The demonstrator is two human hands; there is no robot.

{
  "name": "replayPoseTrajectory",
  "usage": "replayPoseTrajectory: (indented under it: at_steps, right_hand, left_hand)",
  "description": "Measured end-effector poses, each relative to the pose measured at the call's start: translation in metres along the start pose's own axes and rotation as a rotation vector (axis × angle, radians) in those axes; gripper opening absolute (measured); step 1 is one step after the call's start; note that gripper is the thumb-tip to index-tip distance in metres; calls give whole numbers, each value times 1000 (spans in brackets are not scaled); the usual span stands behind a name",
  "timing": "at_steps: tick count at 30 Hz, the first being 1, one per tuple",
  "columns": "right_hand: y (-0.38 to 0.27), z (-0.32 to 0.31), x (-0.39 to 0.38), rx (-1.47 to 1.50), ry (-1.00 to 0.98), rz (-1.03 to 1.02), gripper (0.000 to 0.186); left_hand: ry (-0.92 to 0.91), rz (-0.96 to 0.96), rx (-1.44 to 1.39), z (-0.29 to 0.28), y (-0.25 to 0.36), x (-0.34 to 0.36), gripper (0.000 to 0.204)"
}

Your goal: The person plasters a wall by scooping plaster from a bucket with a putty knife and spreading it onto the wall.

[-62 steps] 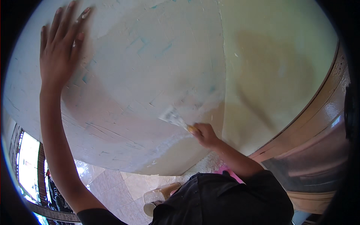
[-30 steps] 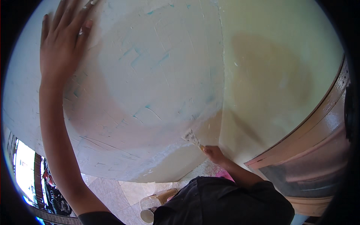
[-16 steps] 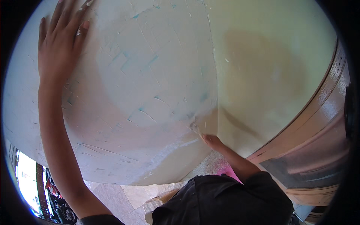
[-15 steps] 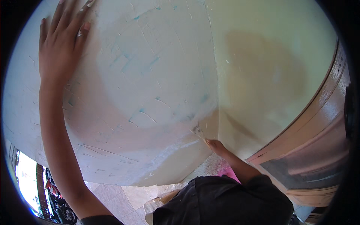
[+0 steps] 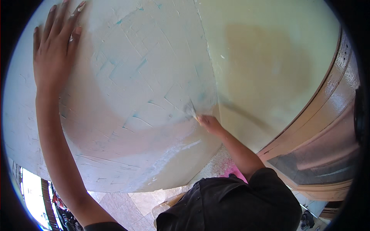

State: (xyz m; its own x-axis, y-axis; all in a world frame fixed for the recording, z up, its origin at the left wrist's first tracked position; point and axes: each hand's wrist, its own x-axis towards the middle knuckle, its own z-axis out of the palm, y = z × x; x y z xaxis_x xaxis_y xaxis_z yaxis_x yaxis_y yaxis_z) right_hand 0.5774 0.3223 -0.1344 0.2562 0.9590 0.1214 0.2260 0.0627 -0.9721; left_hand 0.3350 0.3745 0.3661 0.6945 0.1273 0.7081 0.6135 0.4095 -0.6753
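Observation:
My left hand [image 5: 55, 52] rests flat against the upper left of the wall, fingers spread, with white smears on some fingers. Lower down, near the corner, my right hand [image 5: 210, 124] is closed round the handle of a putty knife [image 5: 190, 109]. Its blade lies against the wall [image 5: 127, 84], which carries a whitish coat with ridges and bluish patches. A bright white streak of filler [image 5: 165, 159] runs across the wall below the knife. The blade's edge is slightly blurred.
A yellowish wall [image 5: 269, 77] meets the coated one at a corner. Wooden furniture or a door frame [image 5: 312, 158] stands at the right. Below are floor tiles [image 5: 131, 206] and something pink [image 5: 235, 173]. A bright opening [image 5: 32, 196] shows at the lower left.
My right hand has moved up and slightly left along the wall with the putty knife. The left hand stays pressed on the wall while the view has shifted a little.

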Motion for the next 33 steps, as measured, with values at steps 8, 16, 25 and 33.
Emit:
replayPoseTrajectory:
  at_steps: [8,16,25,33]
  right_hand:
    - [110,-28,-79,359,-36,359,47]
    - [-44,-44,22,319,121,-34,50]
    - [117,-38,-72,361,34,424,51]
    - [-30,-67,19,491,-46,-32,43]
  left_hand:
    - [-1,15,-23,-1,1,0,47]
    - [-22,12,30,-1,6,12,47]
    - [97,51,-100,9,4,13,43]
    - [353,32,-312,33,17,28,48]
